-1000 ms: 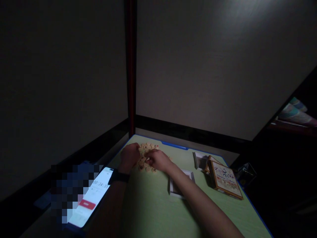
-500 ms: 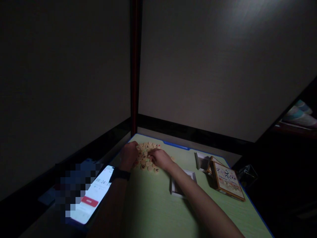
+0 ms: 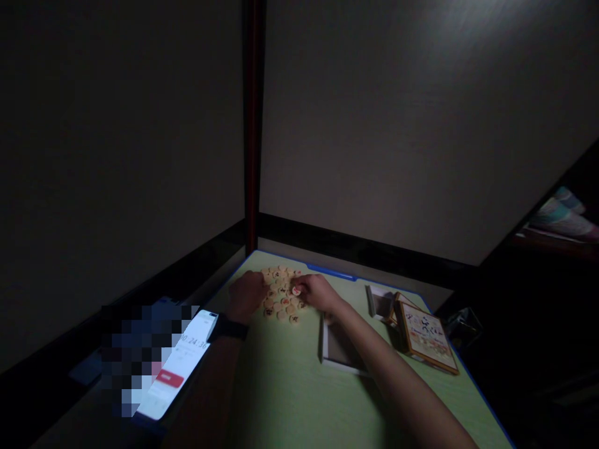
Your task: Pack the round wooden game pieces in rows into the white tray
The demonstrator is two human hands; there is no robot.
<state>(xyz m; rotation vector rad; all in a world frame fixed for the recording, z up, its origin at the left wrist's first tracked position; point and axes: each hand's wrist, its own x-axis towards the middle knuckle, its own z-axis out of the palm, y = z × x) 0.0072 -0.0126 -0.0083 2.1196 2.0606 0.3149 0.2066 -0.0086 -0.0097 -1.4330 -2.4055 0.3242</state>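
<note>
Several small round wooden game pieces (image 3: 281, 293) with red or dark marks lie in a cluster at the far end of a green table (image 3: 285, 386). My left hand (image 3: 247, 297), with a dark watch on its wrist, rests curled against the cluster's left side. My right hand (image 3: 319, 292) is at the cluster's right edge, its fingertips pinched on one piece with a red mark (image 3: 296, 290).
A shallow white box tray (image 3: 339, 352) lies under my right forearm. Further right stand another open box part (image 3: 380, 302) and a printed box lid (image 3: 427, 338). A lit phone (image 3: 175, 368) showing a timer lies at the left. The room is dim; walls meet behind the table.
My right hand has drawn back to the right edge of the cluster and now pinches a red-marked piece. More pieces show between my hands. My left hand has barely moved.
</note>
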